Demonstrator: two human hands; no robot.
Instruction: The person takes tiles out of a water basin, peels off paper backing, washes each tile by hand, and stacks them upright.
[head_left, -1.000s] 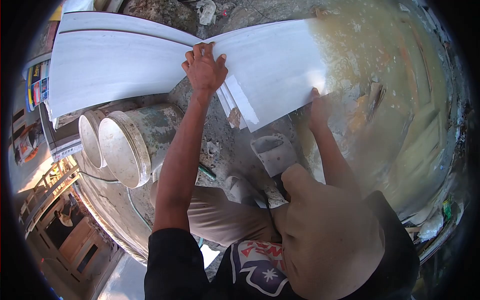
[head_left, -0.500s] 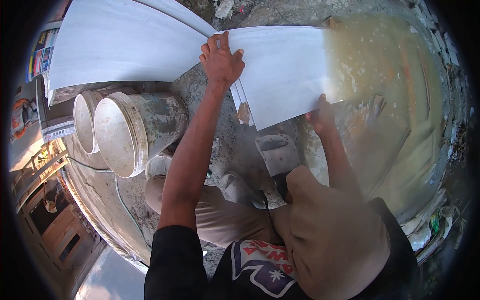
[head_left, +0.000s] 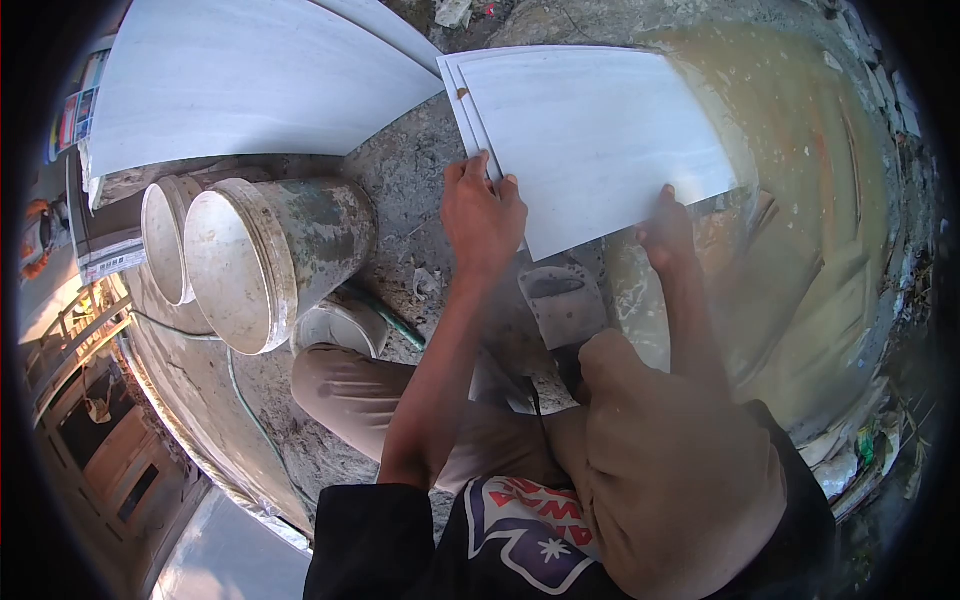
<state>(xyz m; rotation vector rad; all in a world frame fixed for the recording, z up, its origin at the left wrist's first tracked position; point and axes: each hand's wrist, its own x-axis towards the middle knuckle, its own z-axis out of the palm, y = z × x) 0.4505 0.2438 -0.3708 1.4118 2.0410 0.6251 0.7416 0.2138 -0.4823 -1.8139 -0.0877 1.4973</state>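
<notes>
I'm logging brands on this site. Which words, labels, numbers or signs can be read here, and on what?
No text reads for certain.
Shirt: red lettering, creased, illegible; below it, a white star-like sign.
Label beside the buckets: too small.
Colourful packaging, far left: too blurred.

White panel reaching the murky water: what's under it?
Offset edges of other white panels show along the left side of the top panel. Everything further beneath is covered, their number included.

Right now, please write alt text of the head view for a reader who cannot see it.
A left hand touches and a right hand grips stacked white panels beside murky water; two dirty buckets and more white panels are at left.
</notes>
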